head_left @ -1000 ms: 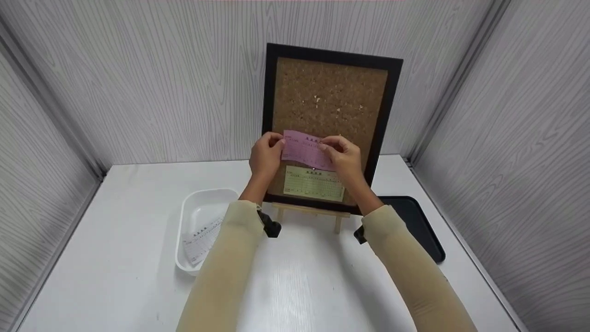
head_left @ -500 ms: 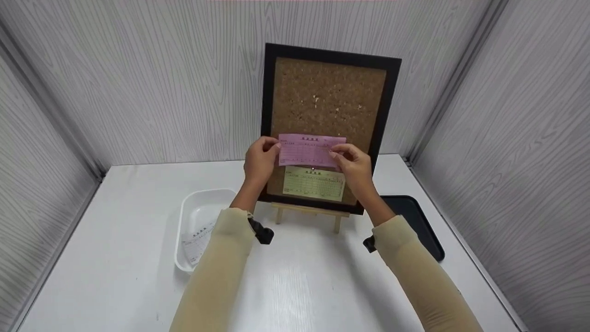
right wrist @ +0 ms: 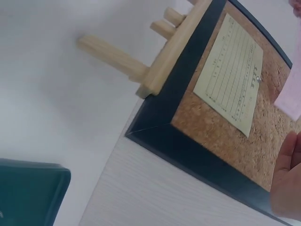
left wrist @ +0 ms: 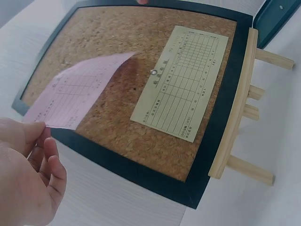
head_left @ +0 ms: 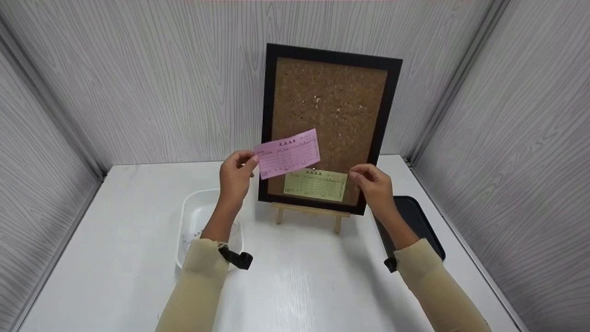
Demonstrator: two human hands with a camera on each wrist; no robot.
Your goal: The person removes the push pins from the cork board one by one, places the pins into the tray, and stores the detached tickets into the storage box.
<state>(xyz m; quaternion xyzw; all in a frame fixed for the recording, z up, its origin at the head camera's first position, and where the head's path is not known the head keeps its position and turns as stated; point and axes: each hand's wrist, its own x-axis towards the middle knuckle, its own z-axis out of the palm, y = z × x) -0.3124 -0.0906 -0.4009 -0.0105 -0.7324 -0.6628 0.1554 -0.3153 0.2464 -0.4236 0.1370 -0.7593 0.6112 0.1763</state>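
Note:
A pink printed slip (head_left: 289, 154) hangs tilted in front of the lower cork board (head_left: 329, 97), one corner reaching out from my left hand (head_left: 236, 177). My left thumb and fingers pinch its left edge, also plain in the left wrist view. Below it, a yellow-green printed slip (left wrist: 181, 84) lies on the cork with a small shiny pin (left wrist: 154, 72) at its top edge. My right hand (head_left: 375, 186) is just right of the yellow slip, thumb and forefinger tips close together. Whether something tiny sits between them is too small to tell.
The black-framed board leans on a small wooden easel (head_left: 311, 210). A white tray (head_left: 180, 230) with a printed white slip stands at left, partly behind my left arm. A dark tray (head_left: 412, 216) lies at right, partly behind my right arm.
Both hands held the pink slip against the board's lower half. My right hand has let go and moved down to the right; my left hand has drawn the slip left and tilted it.

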